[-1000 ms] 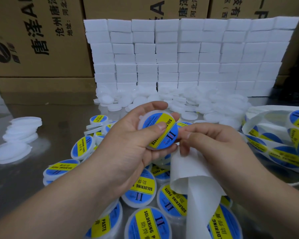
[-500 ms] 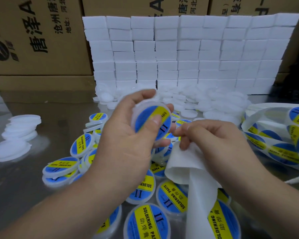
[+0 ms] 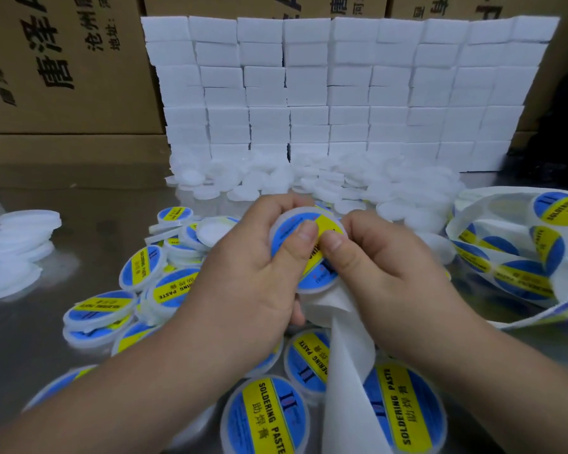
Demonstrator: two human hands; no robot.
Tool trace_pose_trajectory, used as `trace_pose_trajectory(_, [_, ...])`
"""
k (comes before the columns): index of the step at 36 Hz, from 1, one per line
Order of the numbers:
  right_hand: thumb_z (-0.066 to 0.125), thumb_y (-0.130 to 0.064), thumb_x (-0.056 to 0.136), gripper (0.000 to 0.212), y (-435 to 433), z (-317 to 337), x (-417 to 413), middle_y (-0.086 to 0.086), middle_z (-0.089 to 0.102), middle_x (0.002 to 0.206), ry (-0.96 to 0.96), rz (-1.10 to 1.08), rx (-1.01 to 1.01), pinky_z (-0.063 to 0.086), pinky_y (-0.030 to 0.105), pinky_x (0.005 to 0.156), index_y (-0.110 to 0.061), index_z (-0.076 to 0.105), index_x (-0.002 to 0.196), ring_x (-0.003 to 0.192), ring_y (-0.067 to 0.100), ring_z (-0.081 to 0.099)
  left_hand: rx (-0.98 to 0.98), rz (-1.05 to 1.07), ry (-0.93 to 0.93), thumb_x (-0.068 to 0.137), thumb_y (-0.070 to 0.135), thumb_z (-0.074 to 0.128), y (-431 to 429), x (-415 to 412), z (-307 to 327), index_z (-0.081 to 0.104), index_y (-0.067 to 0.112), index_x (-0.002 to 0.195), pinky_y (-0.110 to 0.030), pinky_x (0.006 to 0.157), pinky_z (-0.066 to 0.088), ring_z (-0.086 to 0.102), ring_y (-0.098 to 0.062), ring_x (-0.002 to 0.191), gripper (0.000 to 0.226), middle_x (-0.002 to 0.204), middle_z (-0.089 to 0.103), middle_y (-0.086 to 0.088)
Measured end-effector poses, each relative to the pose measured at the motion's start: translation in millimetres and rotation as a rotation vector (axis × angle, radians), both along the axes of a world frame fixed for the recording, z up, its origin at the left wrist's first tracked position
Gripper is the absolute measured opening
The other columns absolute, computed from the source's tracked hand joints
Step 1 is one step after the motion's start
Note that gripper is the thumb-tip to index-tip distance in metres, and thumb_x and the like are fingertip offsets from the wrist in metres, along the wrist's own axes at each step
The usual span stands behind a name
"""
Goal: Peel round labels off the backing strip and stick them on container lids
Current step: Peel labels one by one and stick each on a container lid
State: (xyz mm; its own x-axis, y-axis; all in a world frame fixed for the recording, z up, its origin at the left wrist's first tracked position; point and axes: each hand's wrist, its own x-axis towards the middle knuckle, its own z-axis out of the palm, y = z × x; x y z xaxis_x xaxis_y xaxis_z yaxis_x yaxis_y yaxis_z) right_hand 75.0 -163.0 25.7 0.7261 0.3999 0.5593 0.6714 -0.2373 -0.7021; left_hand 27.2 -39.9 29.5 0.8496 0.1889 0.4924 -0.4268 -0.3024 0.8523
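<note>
Over the near middle of the table [image 3: 89, 204], heaped with labelled lids [image 3: 266, 417], the backing strip [image 3: 345, 365] rises into the right hand [image 3: 384, 273], whose grip is closed on its bunched end. The left hand [image 3: 253, 276] has its grip clamped on the lid [image 3: 307, 210]. Both thumbs [image 3: 304, 237] press the label [image 3: 313, 260]; rubbing outward from the centre should seat the edges without bubbles.

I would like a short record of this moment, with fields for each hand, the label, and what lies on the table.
left hand: grips the held lid, thumb on its label
right hand: thumb presses the label; holds the backing strip
label: blue and yellow, already on the lid
near on table: heap of labelled lids
far on table: plain white lids before stacked white blocks
at right: strip of unpeeled labels
</note>
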Motion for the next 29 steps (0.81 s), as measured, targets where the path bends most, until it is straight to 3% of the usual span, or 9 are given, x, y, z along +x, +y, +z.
trace_pose_trajectory(5, [0.048,-0.048,0.077,0.050,-4,3,-2,0.020,0.050,0.061,0.058,0.035,0.104,0.043,0.047,0.058,0.001,0.051,0.069,0.056,0.030,0.045,0.216,-0.011,-0.068,0.082,0.062,0.041,1,-2,-4,0.052,0.038,0.094,-0.002,0.042,0.033,0.051,0.009,0.045,0.030,0.056,0.056,0.027])
trace_pose_trajectory(9, [0.040,-0.054,0.081,0.066,-4,5,-2,0.030,0.057,0.071,0.004,-0.035,0.026,0.047,0.050,0.061,0.009,0.056,0.072,0.066,0.040,0.054,0.323,0.022,-0.079,0.085,0.052,0.037,2,-3,-5,0.054,0.039,0.093,-0.004,0.050,0.039,0.055,0.010,0.061,0.023,0.069,0.059,0.029])
trace_pose_trajectory(12, [0.034,-0.054,0.082,0.063,-3,5,-2,0.019,0.056,0.062,-0.054,-0.103,-0.034,0.045,0.046,0.058,0.003,0.055,0.064,0.061,0.033,0.051,0.354,0.051,-0.056,0.083,0.055,0.036,3,-4,-4,0.051,0.042,0.095,-0.007,0.050,0.037,0.053,0.009,0.059,0.024,0.063,0.057,0.028])
trace_pose_trajectory(16, [0.033,-0.054,0.082,0.050,-5,4,2,0.010,0.036,0.053,-0.068,-0.196,0.029,0.033,0.043,0.053,-0.008,0.044,0.068,0.049,0.020,0.033,0.419,0.120,-0.010,0.070,0.061,0.041,3,-5,-4,0.031,0.059,0.100,-0.017,0.051,0.031,0.049,0.002,0.053,0.031,0.054,0.053,0.024])
trace_pose_trajectory(19, [0.032,-0.058,0.086,0.051,-6,2,5,0.001,0.035,0.048,-0.041,-0.212,0.040,0.031,0.036,0.048,-0.014,0.045,0.063,0.046,0.012,0.033,0.424,0.138,0.006,0.070,0.051,0.047,2,-4,-3,0.031,0.059,0.100,-0.033,0.058,0.044,0.054,-0.002,0.058,0.035,0.063,0.061,0.019])
trace_pose_trajectory(21, [0.030,-0.060,0.090,0.058,-6,2,5,-0.003,0.043,0.046,0.004,-0.227,0.071,0.033,0.029,0.046,-0.014,0.046,0.059,0.044,0.009,0.038,0.453,0.187,-0.004,0.071,0.053,0.047,4,-3,-2,0.034,0.060,0.099,-0.033,0.058,0.046,0.055,-0.002,0.061,0.032,0.068,0.063,0.020])
trace_pose_trajectory(24, [0.029,-0.058,0.087,0.061,-6,2,7,-0.009,0.068,0.066,0.096,-0.230,0.117,0.048,0.031,0.064,-0.015,0.065,0.062,0.062,0.007,0.060,0.484,0.305,-0.021,0.075,0.061,0.044,13,1,1,0.037,0.061,0.101,-0.025,0.053,0.034,0.051,-0.003,0.061,0.026,0.064,0.059,0.021])
trace_pose_trajectory(27, [0.030,-0.056,0.081,0.051,-6,2,6,-0.022,0.066,0.082,0.092,-0.229,0.126,0.047,0.020,0.072,-0.022,0.067,0.069,0.081,-0.002,0.059,0.516,0.399,0.031,0.074,0.056,0.041,22,9,3,0.043,0.050,0.114,-0.024,0.052,0.032,0.051,-0.001,0.063,0.041,0.062,0.058,0.015])
trace_pose_trajectory(29, [0.033,-0.051,0.082,0.055,-7,2,6,-0.003,0.067,0.085,0.060,-0.207,0.134,0.044,0.022,0.074,-0.009,0.067,0.077,0.083,0.007,0.056,0.575,0.463,0.079,0.080,0.051,0.045,29,14,4,0.045,0.043,0.123,-0.023,0.053,0.031,0.051,-0.002,0.069,0.044,0.062,0.057,0.010])
